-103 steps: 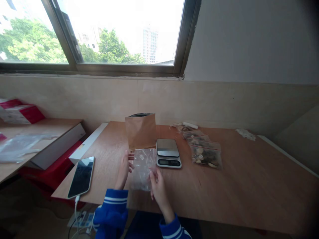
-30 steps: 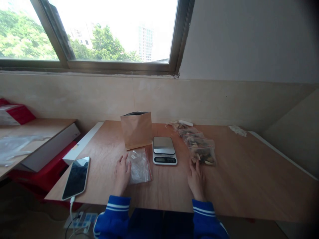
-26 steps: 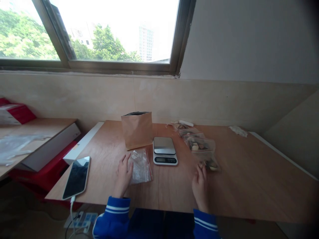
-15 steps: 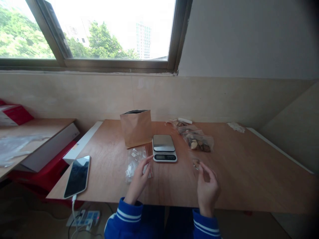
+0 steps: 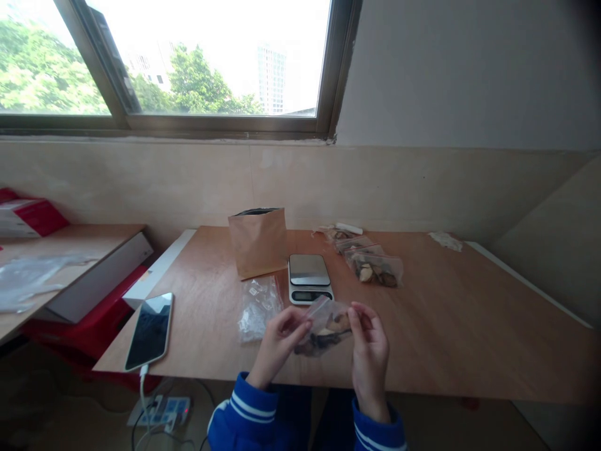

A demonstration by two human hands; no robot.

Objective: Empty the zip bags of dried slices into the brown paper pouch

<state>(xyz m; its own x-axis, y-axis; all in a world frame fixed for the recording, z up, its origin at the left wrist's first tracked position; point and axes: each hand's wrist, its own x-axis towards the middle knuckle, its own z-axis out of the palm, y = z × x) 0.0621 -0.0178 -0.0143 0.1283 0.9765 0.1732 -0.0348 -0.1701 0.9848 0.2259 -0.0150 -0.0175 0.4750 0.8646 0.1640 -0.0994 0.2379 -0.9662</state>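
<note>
Both hands hold a small clear zip bag of dried pieces (image 5: 325, 327) above the near edge of the wooden table (image 5: 451, 332). My left hand (image 5: 282, 335) pinches its left top corner and my right hand (image 5: 369, 341) pinches its right top corner. Just left of them a stack of empty clear zip bags (image 5: 258, 305) lies flat. Behind the hands sits a small digital scale (image 5: 308, 278), and a brown paper pouch (image 5: 258, 242) stands upright behind it to the left.
Several more filled zip bags (image 5: 373, 268) lie right of the scale. A phone (image 5: 151, 321) on a white cable rests at the table's left corner. A lower side table (image 5: 70, 250) with plastic film and red-white boxes (image 5: 28, 216) stands at left. A window runs above.
My right hand picked a filled bag from the row right of the scale and brought it to the front. My left hand left the empty bags and took hold of the filled bag too.
</note>
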